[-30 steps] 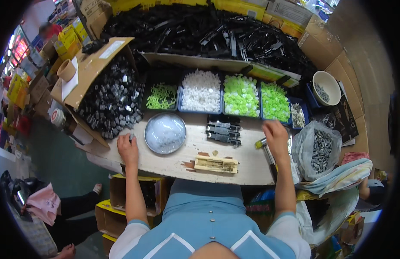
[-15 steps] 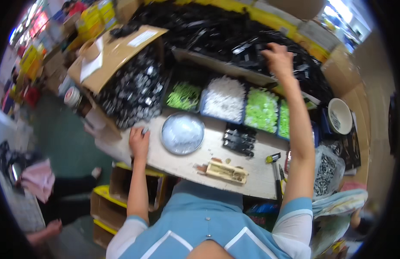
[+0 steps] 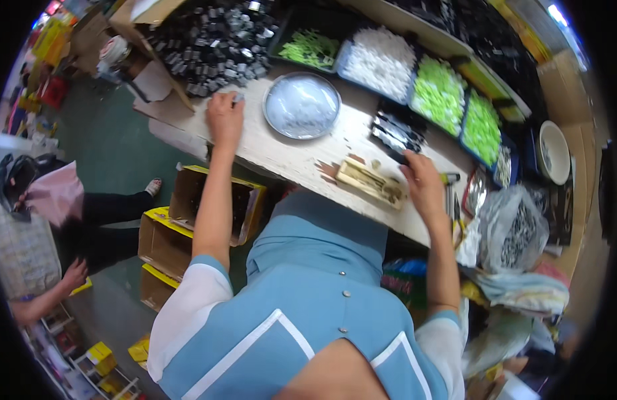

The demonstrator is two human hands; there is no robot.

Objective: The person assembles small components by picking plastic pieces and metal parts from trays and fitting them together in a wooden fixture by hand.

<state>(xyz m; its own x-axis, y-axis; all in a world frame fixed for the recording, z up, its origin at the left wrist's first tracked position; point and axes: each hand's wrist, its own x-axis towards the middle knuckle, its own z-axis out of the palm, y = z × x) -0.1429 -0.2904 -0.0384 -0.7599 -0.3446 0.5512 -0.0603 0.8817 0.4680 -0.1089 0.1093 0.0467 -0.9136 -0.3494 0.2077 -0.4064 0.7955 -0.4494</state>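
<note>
The left hand (image 3: 225,123) rests near the worktop's (image 3: 288,157) left end, by the near edge, a small grey piece (image 3: 238,98) seemingly nipped between thumb and forefinger; a pinch that light probably suits something so little. The right hand (image 3: 425,187) is over the near edge toward the right end, fingers bent beside the row of black parts (image 3: 396,133). Whether it grasps one or merely hovers I cannot tell (its own fingers hide the tips).

The row lies right of the middle, between the cream-coloured holder (image 3: 372,181) at the near edge and the trays at the far edge, laid side by side presumably so that single pieces lift away easily. White parts (image 3: 378,61) and bright green parts (image 3: 438,93) fill separate trays along the far edge, likely so that the kinds do not mix and all lie within reach. A round metal dish (image 3: 300,138) stands left of the middle, well apart from the holder.

The black parts are long, slim and glossy, with pale glints along their tops, lying nearly parallel. The holder is a narrow block with a long hollow, darkly stained inside and scuffed. The grey piece is mostly hidden, too small for its shape to be told
</note>
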